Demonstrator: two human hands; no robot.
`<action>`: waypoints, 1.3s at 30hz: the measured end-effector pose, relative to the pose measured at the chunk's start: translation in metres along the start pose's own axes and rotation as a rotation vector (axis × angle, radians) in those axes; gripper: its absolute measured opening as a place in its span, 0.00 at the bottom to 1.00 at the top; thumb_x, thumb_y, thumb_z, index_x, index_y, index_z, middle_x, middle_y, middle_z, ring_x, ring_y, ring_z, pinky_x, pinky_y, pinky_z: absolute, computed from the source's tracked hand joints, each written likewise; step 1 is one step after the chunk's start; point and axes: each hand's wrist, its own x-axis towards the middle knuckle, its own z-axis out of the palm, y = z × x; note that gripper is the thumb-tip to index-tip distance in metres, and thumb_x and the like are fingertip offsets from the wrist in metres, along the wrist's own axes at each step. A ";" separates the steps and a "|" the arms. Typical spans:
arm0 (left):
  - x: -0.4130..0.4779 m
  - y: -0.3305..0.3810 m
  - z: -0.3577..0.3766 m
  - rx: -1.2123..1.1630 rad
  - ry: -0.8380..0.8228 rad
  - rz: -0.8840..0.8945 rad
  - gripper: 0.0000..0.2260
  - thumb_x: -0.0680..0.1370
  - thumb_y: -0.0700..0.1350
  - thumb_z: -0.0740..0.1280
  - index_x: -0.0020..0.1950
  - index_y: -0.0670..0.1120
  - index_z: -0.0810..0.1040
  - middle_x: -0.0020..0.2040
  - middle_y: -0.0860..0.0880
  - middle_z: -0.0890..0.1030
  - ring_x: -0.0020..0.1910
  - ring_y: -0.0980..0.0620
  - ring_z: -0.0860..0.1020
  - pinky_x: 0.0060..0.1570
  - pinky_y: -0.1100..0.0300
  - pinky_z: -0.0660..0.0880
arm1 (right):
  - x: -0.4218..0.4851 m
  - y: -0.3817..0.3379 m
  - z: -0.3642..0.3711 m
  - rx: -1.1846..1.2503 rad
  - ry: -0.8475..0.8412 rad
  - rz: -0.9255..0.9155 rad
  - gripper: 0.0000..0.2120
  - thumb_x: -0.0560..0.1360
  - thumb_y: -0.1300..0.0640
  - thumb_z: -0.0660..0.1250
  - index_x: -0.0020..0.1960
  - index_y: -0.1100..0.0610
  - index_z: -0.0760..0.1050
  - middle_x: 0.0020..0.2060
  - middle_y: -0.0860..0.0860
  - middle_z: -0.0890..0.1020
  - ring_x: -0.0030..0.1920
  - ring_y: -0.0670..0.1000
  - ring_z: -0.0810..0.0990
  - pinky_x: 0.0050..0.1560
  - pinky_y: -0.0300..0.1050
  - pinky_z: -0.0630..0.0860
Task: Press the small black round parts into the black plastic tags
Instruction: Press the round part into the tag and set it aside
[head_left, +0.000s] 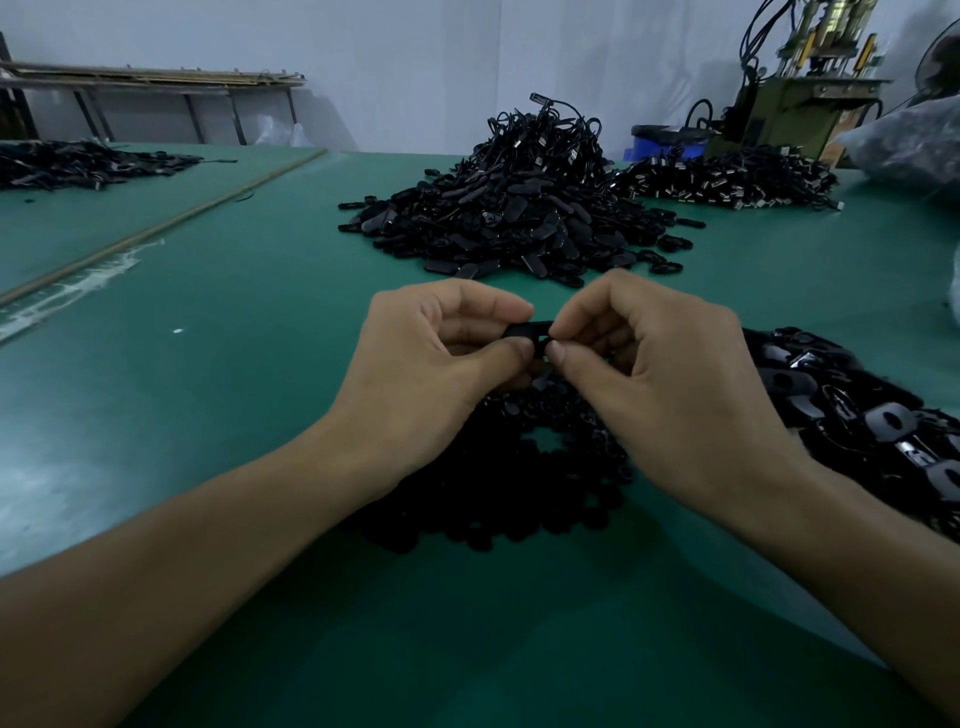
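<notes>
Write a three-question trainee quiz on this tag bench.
1. True or false: the left hand and right hand pinch one tag between them.
2. The round parts lie: A under the hands, B in a white tray, C on the floor.
3. Fill in: the table is ___ in colour.
Key: 1 true; 2 A; 3 green.

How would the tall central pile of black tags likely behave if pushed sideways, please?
The pile would probably slump and scatter, being loose and steeply heaped. Pieces likely slide easily: stray tags lie around it on the table.
</notes>
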 end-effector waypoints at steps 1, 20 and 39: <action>0.000 0.000 -0.001 0.009 0.007 0.005 0.10 0.74 0.30 0.73 0.46 0.45 0.82 0.39 0.47 0.87 0.36 0.50 0.86 0.41 0.62 0.82 | 0.000 0.001 0.000 0.023 0.004 0.015 0.06 0.77 0.60 0.71 0.47 0.49 0.78 0.35 0.41 0.79 0.41 0.39 0.79 0.41 0.30 0.73; 0.001 -0.004 -0.004 0.074 0.045 0.040 0.10 0.74 0.33 0.74 0.46 0.48 0.83 0.39 0.49 0.87 0.38 0.49 0.86 0.43 0.59 0.83 | 0.005 0.012 0.000 0.288 -0.019 0.196 0.08 0.76 0.59 0.72 0.48 0.46 0.79 0.37 0.44 0.83 0.39 0.42 0.81 0.43 0.39 0.77; -0.003 0.003 0.003 0.009 0.034 0.035 0.11 0.72 0.31 0.75 0.44 0.46 0.83 0.38 0.48 0.86 0.36 0.52 0.86 0.40 0.62 0.82 | 0.001 0.003 0.006 0.268 0.062 0.171 0.09 0.74 0.61 0.73 0.43 0.47 0.82 0.36 0.42 0.85 0.39 0.42 0.85 0.45 0.42 0.82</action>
